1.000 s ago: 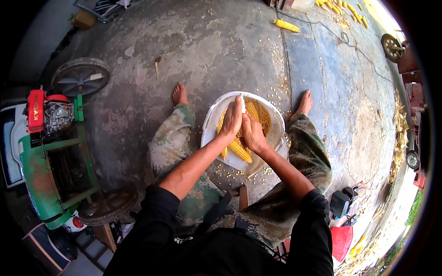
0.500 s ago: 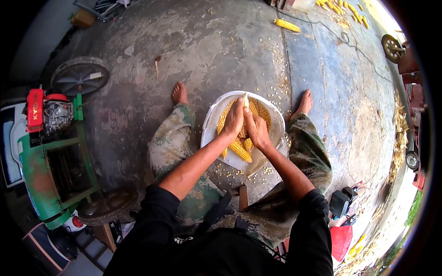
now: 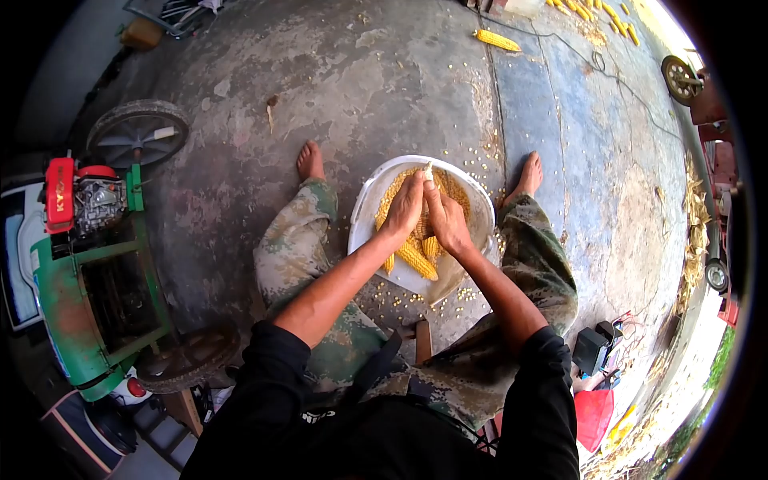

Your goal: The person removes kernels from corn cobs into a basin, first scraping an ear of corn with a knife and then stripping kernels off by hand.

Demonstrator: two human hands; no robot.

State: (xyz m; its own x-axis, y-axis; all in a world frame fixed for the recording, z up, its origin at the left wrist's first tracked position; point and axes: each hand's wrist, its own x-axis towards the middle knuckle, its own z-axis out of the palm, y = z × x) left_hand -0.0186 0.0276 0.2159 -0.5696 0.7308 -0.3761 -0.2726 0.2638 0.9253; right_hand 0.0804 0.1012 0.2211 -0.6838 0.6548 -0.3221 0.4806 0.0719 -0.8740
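Both hands meet over a white basin (image 3: 360,216) on the floor between my feet. My left hand (image 3: 406,203) is closed around a corn cob (image 3: 429,169), whose pale tip sticks out beyond the fingers. Pressed against the same cob from the other side is my right hand (image 3: 446,218), its thumb close to the tip. Most of the cob is hidden by the hands. Loose yellow kernels (image 3: 457,190) lie in the basin, and whole ears of corn (image 3: 417,262) rest at its near side.
Scattered kernels (image 3: 394,302) dot the concrete floor around the basin. One ear of corn (image 3: 497,40) lies farther off, near a dark cable (image 3: 598,62). A green wheeled machine with a red engine (image 3: 60,196) stands at left. A red bag (image 3: 593,418) is at lower right.
Both hands stay on the cob over the basin, with only a slight shift of the fingers. The whole view has moved very slightly.
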